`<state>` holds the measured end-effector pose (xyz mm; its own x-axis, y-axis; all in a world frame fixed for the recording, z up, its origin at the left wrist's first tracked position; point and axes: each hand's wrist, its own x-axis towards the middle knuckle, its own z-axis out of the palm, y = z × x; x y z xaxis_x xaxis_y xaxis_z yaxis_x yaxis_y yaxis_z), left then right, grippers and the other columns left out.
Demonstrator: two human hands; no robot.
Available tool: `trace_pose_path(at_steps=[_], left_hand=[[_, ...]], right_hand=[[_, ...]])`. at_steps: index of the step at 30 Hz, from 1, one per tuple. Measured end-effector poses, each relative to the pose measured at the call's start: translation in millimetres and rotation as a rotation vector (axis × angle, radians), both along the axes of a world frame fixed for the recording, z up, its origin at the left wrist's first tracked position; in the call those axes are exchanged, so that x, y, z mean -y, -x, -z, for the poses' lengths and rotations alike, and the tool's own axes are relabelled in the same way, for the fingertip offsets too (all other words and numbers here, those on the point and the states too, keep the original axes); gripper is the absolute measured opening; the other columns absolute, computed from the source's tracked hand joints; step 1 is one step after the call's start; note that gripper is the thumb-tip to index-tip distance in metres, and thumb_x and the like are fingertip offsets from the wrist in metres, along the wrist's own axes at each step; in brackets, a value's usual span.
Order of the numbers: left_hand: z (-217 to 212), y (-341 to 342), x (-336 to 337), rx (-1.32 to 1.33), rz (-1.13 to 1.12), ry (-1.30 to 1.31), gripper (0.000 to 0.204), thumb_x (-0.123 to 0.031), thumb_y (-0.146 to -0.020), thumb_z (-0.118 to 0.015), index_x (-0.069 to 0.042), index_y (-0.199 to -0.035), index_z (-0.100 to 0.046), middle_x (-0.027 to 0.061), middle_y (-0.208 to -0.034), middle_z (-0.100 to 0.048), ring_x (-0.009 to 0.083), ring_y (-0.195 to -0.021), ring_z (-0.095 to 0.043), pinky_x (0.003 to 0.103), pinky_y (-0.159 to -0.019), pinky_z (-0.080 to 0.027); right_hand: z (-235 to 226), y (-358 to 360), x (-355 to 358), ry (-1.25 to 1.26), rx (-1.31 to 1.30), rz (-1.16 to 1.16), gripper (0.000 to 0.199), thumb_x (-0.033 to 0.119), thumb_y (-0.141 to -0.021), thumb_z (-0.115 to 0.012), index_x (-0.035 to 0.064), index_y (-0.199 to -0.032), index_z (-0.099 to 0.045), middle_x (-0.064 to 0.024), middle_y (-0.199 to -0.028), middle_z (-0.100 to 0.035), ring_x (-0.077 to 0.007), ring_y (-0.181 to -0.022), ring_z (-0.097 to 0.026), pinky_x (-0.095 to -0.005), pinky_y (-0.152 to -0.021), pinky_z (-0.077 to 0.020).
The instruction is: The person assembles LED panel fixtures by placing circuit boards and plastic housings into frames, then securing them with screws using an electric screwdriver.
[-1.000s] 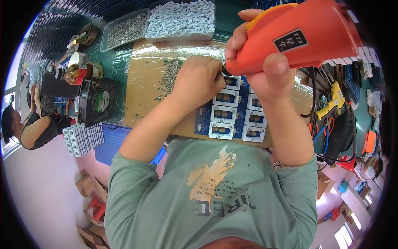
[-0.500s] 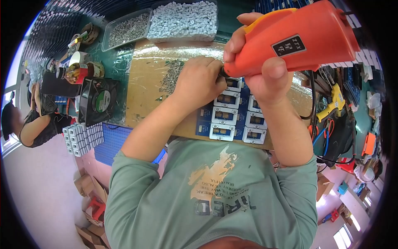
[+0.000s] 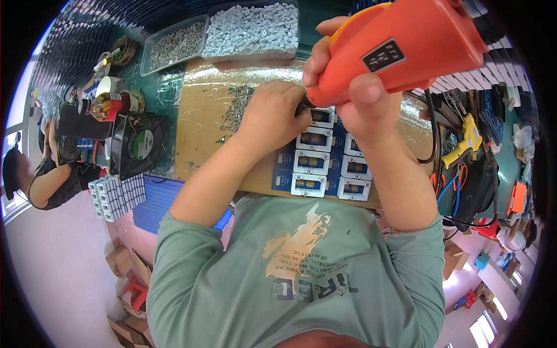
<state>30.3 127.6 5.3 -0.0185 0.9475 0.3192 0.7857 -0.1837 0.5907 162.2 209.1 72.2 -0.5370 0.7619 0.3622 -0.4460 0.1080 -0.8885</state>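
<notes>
My right hand (image 3: 371,110) is wrapped round a red electric screwdriver (image 3: 400,49) with an orange lever, tilted so its dark tip points left and down. At that tip my left hand (image 3: 275,113) is closed, its fingertips pinched together; whatever lies between them is hidden. Beneath both hands are blue circuit boards (image 3: 283,178) in rows, carrying white rectangular frames (image 3: 309,184) with screws at their ends. Part of the far rows is covered by my hands. Loose screws (image 3: 237,110) lie in a heap just left of my left hand.
Beyond the cardboard work surface (image 3: 200,124) stand a clear tub of screws (image 3: 177,45) and a tub of small white parts (image 3: 252,32). A black fan (image 3: 139,142) is at left, a yellow glue gun (image 3: 464,142) at right. Another person (image 3: 43,174) sits far left.
The screwdriver and my right hand have shifted a little left and toward the far side. My left hand has moved slightly left with the tip, its fingers still closed.
</notes>
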Motion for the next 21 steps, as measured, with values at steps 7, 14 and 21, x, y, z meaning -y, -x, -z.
trace_pose_path(at_steps=[7, 14, 21], left_hand=[[9.0, 2.8, -3.1, 0.146, 0.041, -0.010, 0.013, -0.013, -0.072, -0.068, -0.002, -0.078, -0.064, 0.0169, -0.076, -0.064, 0.0379, -0.080, -0.062, 0.050, -0.077, -0.048], [7.5, 2.4, -4.9, 0.155, 0.001, -0.006, 0.014, -0.009, -0.070, -0.069, -0.002, -0.082, -0.066, 0.0189, -0.078, -0.065, 0.0394, -0.078, -0.064, 0.051, -0.072, -0.051], [2.3, -0.7, -6.3, 0.158, 0.024, -0.020, 0.020, -0.007, -0.070, -0.070, -0.001, -0.089, -0.067, 0.0193, -0.084, -0.067, 0.0399, -0.083, -0.065, 0.049, -0.074, -0.052]], right_hand=[[1.9, 9.9, 1.4, -0.051, 0.035, -0.028, 0.083, 0.057, -0.071, -0.085, -0.0041, -0.119, -0.055, -0.0088, -0.085, -0.062, -0.0172, -0.074, -0.063, -0.0302, -0.066, -0.0514], [5.5, 11.4, -2.4, -0.037, 0.005, -0.068, 0.057, 0.029, -0.073, -0.090, 0.0047, -0.116, -0.063, -0.0039, -0.099, -0.069, -0.0128, -0.090, -0.065, -0.0287, -0.081, -0.0521], [11.4, 11.5, 3.0, -0.054, -0.033, 0.023, 0.055, 0.033, -0.073, -0.089, 0.0045, -0.113, -0.064, -0.0049, -0.098, -0.070, -0.0148, -0.088, -0.066, -0.0311, -0.080, -0.0527]])
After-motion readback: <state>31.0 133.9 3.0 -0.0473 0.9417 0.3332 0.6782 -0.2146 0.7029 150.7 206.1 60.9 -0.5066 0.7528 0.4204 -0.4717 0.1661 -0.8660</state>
